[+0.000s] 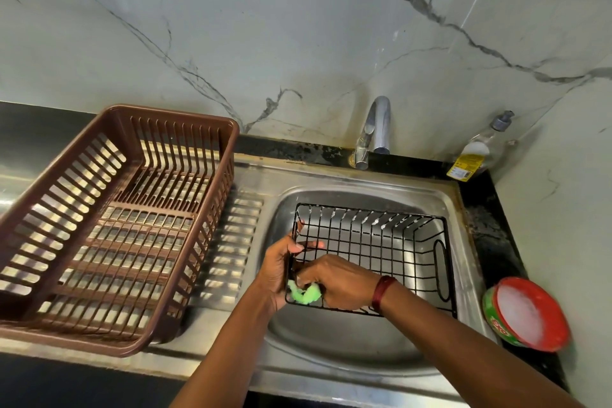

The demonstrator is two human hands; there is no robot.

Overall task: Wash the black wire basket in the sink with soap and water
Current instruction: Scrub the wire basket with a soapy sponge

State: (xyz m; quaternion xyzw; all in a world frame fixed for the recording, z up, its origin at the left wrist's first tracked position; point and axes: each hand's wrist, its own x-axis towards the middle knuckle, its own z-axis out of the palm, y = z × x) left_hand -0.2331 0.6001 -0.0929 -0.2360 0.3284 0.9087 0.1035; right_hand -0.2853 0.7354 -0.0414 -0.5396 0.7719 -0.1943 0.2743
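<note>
Two bare forearms enter the view from the bottom edge, both uncovered as far down as the frame shows; no sleeve edge reaches into the picture. The left hand [276,267] wears nothing: no ring, watch or band shows on it. The right hand [341,281] is likewise ungloved, and its fingers [303,276] carry no rings that can be made out. The only thing worn is a dark red, smooth, glossy wristband [382,293], a fairly narrow loop that sits snug around the wrist just behind the right hand. Its upper edge catches a brighter red highlight. Whether the wristband has a clasp or marking cannot be told.
</note>
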